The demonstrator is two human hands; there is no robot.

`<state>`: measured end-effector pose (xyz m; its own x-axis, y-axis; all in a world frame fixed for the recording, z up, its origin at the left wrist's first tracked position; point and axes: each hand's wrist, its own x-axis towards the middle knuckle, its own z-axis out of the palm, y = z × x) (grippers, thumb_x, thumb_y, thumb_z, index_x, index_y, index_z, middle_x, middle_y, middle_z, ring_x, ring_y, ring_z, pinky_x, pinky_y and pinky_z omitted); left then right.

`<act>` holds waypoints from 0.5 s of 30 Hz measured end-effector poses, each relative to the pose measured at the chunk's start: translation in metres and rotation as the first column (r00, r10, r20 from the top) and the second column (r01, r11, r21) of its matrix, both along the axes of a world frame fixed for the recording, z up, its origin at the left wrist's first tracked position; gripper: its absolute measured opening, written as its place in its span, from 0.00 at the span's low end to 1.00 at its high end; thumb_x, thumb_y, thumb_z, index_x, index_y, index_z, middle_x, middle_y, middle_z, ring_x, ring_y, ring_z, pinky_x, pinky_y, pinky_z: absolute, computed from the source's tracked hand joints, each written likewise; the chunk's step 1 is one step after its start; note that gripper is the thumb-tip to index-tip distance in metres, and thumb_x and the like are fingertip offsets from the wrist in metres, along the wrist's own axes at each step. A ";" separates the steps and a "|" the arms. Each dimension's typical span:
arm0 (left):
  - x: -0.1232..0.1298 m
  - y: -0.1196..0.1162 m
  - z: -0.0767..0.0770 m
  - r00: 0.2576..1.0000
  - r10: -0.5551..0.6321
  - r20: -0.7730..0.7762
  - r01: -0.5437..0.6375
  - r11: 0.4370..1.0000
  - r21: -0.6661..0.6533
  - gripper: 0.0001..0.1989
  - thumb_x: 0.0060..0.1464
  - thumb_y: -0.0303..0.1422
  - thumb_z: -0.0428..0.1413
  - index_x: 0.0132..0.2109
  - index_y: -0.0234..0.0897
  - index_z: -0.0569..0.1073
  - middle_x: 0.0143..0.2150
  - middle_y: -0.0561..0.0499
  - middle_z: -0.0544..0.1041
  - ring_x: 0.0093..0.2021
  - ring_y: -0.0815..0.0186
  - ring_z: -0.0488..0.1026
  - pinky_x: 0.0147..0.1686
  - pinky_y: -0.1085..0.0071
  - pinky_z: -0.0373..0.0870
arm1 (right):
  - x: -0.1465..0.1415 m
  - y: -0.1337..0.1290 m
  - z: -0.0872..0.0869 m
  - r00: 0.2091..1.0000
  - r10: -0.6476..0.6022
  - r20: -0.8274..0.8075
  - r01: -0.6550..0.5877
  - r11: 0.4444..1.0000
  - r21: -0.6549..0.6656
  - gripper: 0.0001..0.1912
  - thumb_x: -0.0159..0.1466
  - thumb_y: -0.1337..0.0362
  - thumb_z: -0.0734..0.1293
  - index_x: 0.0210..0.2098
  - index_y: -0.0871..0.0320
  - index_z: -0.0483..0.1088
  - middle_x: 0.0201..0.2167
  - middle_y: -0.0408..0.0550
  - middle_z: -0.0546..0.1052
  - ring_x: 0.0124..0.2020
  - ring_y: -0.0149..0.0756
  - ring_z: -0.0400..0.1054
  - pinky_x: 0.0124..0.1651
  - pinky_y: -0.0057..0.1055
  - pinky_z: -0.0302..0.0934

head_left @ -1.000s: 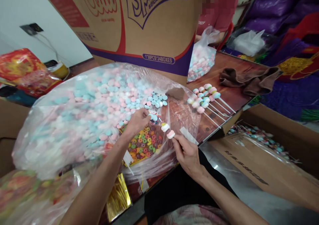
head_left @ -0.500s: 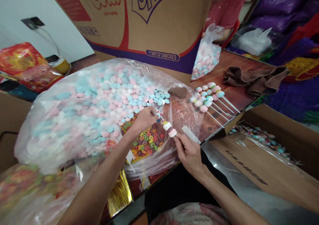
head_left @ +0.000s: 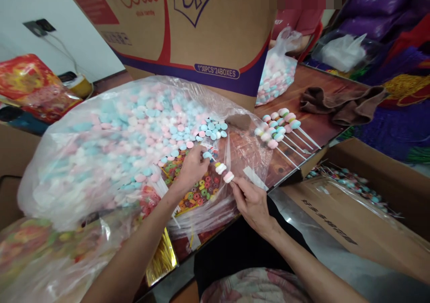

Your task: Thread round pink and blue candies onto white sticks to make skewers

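Observation:
My right hand [head_left: 250, 201] is closed on a candy skewer [head_left: 229, 177], a thin white stick carrying pink-and-white and white marshmallows, with a yellow ring between them. The stick's tip points up and left toward my left hand [head_left: 194, 163], whose fingers pinch a light-blue marshmallow [head_left: 207, 155] close to that tip. Whether the stick has entered it I cannot tell. Below my left hand lie colourful candy rings [head_left: 201, 191]. Behind it, a large clear bag [head_left: 101, 128] spills pink, blue and white marshmallows. Several finished-looking skewers [head_left: 280, 126] rest together on the table's right side.
A large printed carton [head_left: 215, 39] stands at the back. Beside it are a smaller bag of marshmallows [head_left: 277, 77] and a person in a red shirt [head_left: 298, 21]. A brown cloth [head_left: 342, 104] lies at right. An open box [head_left: 336, 213] holding many skewers sits below the table edge.
My left hand has shifted slightly down and left, with the blue marshmallow now showing more plainly at its fingertips. The skewer in my right hand has moved slightly left. The whole view has shifted a little.

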<state>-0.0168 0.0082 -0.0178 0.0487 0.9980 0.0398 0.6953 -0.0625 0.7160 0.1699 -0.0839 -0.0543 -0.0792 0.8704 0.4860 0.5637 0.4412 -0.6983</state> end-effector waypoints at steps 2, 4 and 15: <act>-0.001 -0.003 0.000 0.963 0.026 0.267 -0.018 0.999 -0.035 0.08 0.51 0.28 0.54 0.41 0.38 0.69 0.33 0.53 0.73 0.33 0.65 0.73 0.38 0.68 0.70 | 0.000 0.000 0.001 1.000 0.004 0.012 -0.004 1.000 -0.002 0.10 0.71 0.67 0.60 0.38 0.59 0.73 0.25 0.43 0.74 0.25 0.31 0.68 0.32 0.27 0.58; 0.000 -0.007 0.002 0.890 0.043 0.453 -0.024 0.999 -0.048 0.09 0.50 0.30 0.56 0.41 0.37 0.69 0.36 0.52 0.75 0.36 0.66 0.75 0.39 0.69 0.71 | 0.000 -0.001 0.002 1.000 0.006 0.029 -0.006 1.000 -0.007 0.11 0.71 0.67 0.60 0.37 0.59 0.73 0.24 0.43 0.73 0.25 0.30 0.67 0.31 0.26 0.57; 0.004 -0.017 -0.009 0.841 0.097 0.532 -0.076 0.995 -0.062 0.15 0.50 0.31 0.59 0.46 0.35 0.78 0.41 0.48 0.81 0.40 0.62 0.77 0.45 0.65 0.73 | 0.000 -0.001 0.003 0.999 0.007 0.050 -0.002 0.996 -0.091 0.12 0.71 0.66 0.59 0.35 0.57 0.73 0.23 0.42 0.71 0.24 0.29 0.64 0.32 0.25 0.55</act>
<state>-0.0125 -0.0092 -0.0269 -0.0560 0.9984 -0.0021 0.2059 0.0136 0.9785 0.1700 -0.0846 -0.0518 -0.1053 0.9103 0.4004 0.5970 0.3799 -0.7066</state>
